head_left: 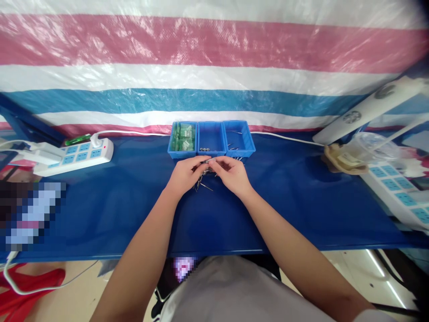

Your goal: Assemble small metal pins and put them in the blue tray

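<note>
My left hand (pixel 186 175) and my right hand (pixel 232 175) meet at the middle of the blue table (pixel 134 210), fingers pinched together around a small metal part (pixel 208 160). Several thin metal pins (pixel 202 182) lie on the cloth under and between the hands. Just beyond the fingers stand three blue bins in a row: the left bin (pixel 182 137) holds green pieces, the middle bin (pixel 211 138) a few small metal parts, the right bin (pixel 238 137) several loose pins.
A white power strip (pixel 76 156) with a plugged cable lies at the left. Another power strip (pixel 395 185), a beige object (pixel 342 162) and a clear plastic lid (pixel 372 145) sit at the right. A striped plastic sheet (pixel 214 67) hangs behind.
</note>
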Demonstrator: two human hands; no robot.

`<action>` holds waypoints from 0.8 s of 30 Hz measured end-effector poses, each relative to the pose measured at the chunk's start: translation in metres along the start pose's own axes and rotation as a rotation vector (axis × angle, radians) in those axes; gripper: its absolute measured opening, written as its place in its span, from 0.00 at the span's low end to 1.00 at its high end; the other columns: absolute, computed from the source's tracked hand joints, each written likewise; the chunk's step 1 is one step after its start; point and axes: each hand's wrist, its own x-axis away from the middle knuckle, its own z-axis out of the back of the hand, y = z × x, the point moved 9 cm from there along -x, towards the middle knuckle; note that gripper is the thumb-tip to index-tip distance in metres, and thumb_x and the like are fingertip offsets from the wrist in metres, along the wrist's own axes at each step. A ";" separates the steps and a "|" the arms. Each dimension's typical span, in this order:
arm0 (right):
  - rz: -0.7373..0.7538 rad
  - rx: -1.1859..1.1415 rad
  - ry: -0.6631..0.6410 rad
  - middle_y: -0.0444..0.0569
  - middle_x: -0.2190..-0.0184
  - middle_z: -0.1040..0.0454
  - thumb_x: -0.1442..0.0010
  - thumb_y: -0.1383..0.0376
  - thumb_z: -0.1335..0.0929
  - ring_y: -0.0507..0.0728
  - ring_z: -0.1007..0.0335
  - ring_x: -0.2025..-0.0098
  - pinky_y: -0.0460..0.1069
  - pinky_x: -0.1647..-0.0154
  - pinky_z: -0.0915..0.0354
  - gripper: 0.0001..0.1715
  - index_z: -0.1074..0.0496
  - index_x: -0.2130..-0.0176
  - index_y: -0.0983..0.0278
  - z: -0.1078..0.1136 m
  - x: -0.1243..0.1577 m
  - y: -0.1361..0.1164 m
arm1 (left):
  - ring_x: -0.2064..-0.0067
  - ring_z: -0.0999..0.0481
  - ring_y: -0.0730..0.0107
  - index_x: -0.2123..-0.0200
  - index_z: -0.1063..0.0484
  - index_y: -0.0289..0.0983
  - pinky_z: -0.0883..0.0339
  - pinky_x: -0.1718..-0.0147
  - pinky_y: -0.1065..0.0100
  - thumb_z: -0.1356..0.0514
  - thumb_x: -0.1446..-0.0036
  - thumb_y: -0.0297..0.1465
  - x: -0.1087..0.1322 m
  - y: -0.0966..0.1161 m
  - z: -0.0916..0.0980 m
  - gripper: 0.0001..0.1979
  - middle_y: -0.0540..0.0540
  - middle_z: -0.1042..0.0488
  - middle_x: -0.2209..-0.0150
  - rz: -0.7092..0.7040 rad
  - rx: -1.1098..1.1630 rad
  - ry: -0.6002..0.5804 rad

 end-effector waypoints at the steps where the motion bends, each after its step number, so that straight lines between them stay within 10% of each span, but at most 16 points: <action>1: -0.004 -0.035 0.010 0.49 0.67 0.17 0.44 0.48 0.24 0.55 0.23 0.67 0.50 0.65 0.27 0.22 0.19 0.61 0.62 0.001 0.000 0.001 | 0.65 0.20 0.71 0.48 0.19 0.40 0.26 0.60 0.71 0.39 0.33 0.37 0.000 0.000 0.000 0.14 0.47 0.16 0.60 -0.002 -0.004 -0.007; 24: -0.032 -0.184 0.012 0.48 0.71 0.19 0.48 0.50 0.21 0.54 0.24 0.70 0.50 0.69 0.26 0.22 0.20 0.61 0.63 0.000 -0.003 0.008 | 0.68 0.21 0.72 0.55 0.18 0.38 0.28 0.62 0.73 0.38 0.34 0.39 -0.001 0.002 0.004 0.13 0.48 0.18 0.66 0.008 -0.006 0.020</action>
